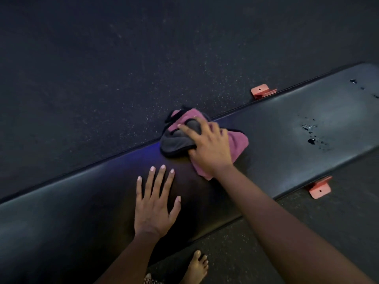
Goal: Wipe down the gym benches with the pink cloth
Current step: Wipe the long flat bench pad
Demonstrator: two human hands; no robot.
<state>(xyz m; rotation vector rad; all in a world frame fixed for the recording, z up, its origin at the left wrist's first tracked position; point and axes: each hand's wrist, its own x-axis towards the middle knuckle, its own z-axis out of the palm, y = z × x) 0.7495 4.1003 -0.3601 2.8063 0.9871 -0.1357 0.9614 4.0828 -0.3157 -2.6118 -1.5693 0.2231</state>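
Note:
A long black padded gym bench (287, 128) runs diagonally from lower left to upper right. My right hand (209, 146) presses down on a bunched pink cloth (238, 143) with a dark grey side, near the bench's far edge at mid-length. My left hand (155, 203) lies flat on the pad just in front of it, fingers spread, holding nothing. Small wet droplets (310, 134) sit on the pad to the right of the cloth, with more nearer the far end.
Dark speckled rubber floor (102, 68) surrounds the bench. Two orange metal feet stick out from under it, one on the far side (260, 91) and one on the near side (320, 189). My bare foot (196, 267) stands on the floor below the bench.

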